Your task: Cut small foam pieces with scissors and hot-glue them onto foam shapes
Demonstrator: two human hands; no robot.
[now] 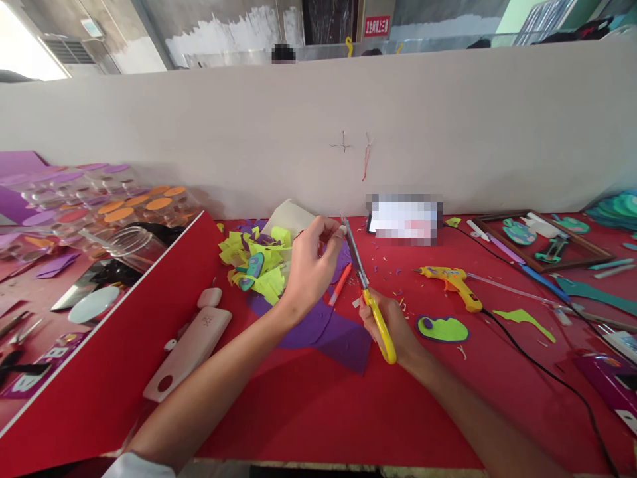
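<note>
My right hand (393, 325) grips yellow-handled scissors (368, 299), blades pointing up and away. The blade tips reach my left hand (311, 262), which pinches a small pale piece (341, 230) between thumb and fingers, raised above the red table (318, 411). Under my hands lies a purple foam sheet (323, 328). An orange-red pen (340, 284) rests on it between the hands. A heap of yellow-green and purple foam scraps (256, 262) sits just left of my left hand.
A yellow glue gun (450, 282) with a black cord lies right of the scissors, near a green and purple cutout (442, 328). A wooden tray (542, 239) of pieces stands at the far right. White cases (192, 345) and lidded jars (134, 206) sit left. A grey partition runs behind.
</note>
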